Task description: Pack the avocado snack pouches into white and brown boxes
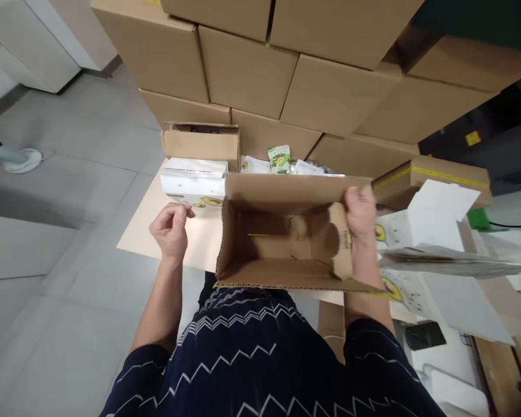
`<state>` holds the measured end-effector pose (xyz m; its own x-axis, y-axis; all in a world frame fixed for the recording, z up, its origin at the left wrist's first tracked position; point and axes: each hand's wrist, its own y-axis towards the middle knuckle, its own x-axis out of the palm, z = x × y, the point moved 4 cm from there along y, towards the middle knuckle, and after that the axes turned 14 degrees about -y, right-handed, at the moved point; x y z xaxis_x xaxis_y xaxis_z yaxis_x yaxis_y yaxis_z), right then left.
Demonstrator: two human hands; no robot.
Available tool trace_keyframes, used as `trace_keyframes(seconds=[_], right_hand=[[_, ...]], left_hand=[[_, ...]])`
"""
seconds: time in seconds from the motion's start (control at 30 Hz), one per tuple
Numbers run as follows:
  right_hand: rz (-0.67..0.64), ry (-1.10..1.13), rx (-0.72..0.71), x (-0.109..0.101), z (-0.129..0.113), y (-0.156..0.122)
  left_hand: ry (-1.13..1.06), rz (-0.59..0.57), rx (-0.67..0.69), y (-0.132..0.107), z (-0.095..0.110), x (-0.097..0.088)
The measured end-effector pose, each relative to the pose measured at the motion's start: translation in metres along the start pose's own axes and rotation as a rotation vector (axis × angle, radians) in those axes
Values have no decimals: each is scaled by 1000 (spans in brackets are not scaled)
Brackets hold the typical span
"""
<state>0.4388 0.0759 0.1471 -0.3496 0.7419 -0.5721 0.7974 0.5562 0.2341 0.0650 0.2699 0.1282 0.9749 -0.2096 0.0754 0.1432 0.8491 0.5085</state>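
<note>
An open brown cardboard box (282, 266) is held up in front of my body, tilted so that I look into it. Its inside shows bare cardboard, with a short flap (342, 243) folded at the right end. My right hand (360, 211) grips the box at its upper right edge, fingers closed on the cardboard. To the left of the box and apart from it, my left hand (171, 229) is curled closed, and I see nothing in it. Just beyond that hand lies a white carton (195, 182) with an avocado picture.
Large brown cartons (247, 69) are stacked along the back. A smaller open brown box (202, 142) stands behind the white carton. A green-and-white packet (279, 159) lies on the pale table (145, 231). At right are open white avocado cartons (443, 214) and a black phone (424, 335).
</note>
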Motion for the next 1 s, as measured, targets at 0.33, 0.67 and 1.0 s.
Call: trace_keyframes(seconds=[0.33, 0.67, 1.0], right_hand=[[-820, 426, -45, 187, -15, -13], [-846, -619, -371, 152, -44, 2], [-1124, -776, -414, 136, -29, -13]], left_hand=[[482, -1168, 117, -36, 52, 22], [750, -1184, 67, -68, -23, -42], [756, -1209, 173, -91, -22, -47]])
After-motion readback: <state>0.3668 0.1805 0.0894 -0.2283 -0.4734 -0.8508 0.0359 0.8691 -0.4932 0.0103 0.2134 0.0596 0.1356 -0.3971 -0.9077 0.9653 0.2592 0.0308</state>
